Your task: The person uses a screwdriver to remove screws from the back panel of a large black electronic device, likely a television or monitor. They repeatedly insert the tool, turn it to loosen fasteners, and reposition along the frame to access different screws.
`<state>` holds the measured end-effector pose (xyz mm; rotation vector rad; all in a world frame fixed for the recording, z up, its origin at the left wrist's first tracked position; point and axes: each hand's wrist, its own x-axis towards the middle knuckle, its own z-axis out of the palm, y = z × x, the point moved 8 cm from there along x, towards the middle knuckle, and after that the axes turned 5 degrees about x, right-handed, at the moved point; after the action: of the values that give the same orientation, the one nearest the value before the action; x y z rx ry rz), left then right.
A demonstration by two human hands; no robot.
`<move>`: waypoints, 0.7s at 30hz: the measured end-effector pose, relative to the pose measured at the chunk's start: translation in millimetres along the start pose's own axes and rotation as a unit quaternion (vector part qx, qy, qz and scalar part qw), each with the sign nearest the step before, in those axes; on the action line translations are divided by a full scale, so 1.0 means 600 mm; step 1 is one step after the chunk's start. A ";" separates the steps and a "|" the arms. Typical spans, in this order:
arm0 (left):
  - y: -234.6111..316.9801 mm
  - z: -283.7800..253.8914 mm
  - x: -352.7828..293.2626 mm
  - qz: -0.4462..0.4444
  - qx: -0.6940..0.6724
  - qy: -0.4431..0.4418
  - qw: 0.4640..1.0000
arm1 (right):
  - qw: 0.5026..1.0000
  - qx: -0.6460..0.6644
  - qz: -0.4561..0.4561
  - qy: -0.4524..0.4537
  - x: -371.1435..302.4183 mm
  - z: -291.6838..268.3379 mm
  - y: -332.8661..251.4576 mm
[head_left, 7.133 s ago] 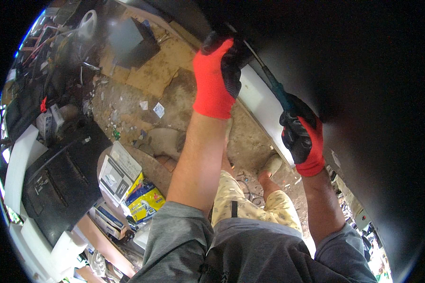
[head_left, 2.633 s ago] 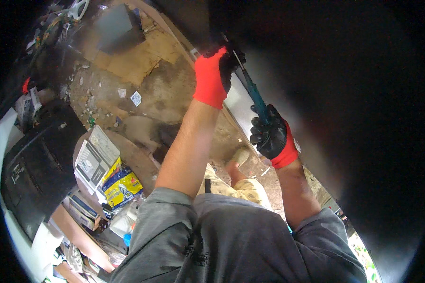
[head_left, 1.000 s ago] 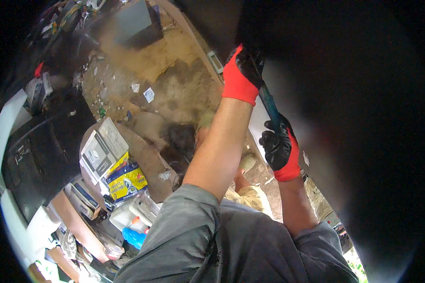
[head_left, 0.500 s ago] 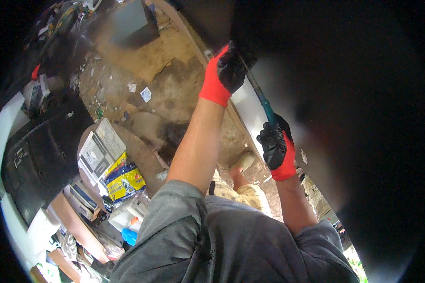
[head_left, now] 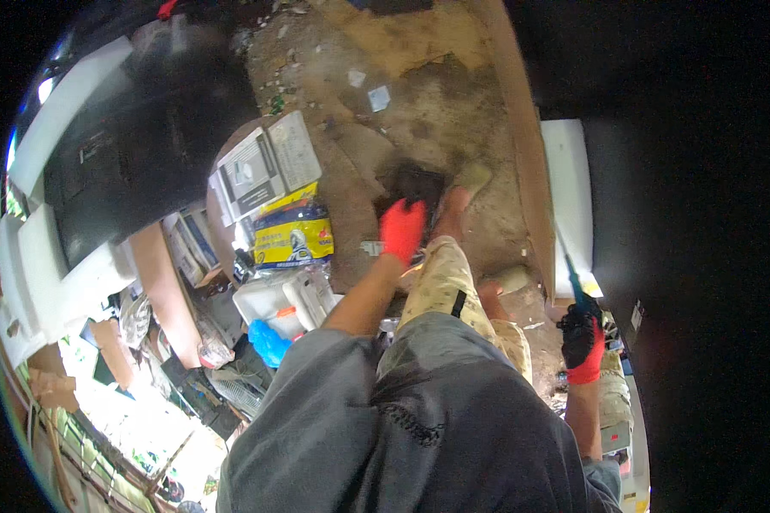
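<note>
My right hand (head_left: 582,333), in a black-palmed glove with a red cuff, is closed round the teal handle of a long screwdriver (head_left: 577,291). Its thin shaft points away from me, beside a white panel (head_left: 568,201) edged with a brown board (head_left: 522,128). Lower down, my left hand (head_left: 404,229) hangs near my leg in a matching glove. The red part shows clearly, but its dark fingers blend into a black patch (head_left: 415,184) on the ground, so I cannot see whether they hold anything.
To the left lie a yellow and blue bag (head_left: 295,235), printed cardboard (head_left: 261,171), a white plastic container (head_left: 282,299) and a blue plastic bag (head_left: 269,344). A large black panel (head_left: 145,162) stands beyond them. Paper scraps (head_left: 379,98) litter the dirt floor (head_left: 419,120). Deep shadow fills the right.
My left hand has left the screwdriver's tip end and dropped toward my leg. My right hand still grips the handle and now sits farther right in view. The view itself has shifted.
</note>
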<state>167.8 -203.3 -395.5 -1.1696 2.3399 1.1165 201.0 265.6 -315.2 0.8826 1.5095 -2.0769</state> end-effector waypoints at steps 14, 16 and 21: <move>-0.399 -0.157 0.159 -0.178 0.246 0.068 0.950 | 0.968 0.232 0.098 -0.002 0.014 0.003 0.075; -0.410 -0.174 0.169 -0.120 0.252 0.032 0.960 | 0.962 0.257 0.096 -0.009 0.024 0.008 0.076; -0.423 -0.233 0.119 -0.171 0.205 0.091 0.959 | 0.958 0.266 0.103 -0.023 0.051 0.021 0.070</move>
<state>331.0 -440.6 -473.5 -1.4792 2.2256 0.3968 204.2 241.2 -362.5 1.1112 0.7913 -2.3572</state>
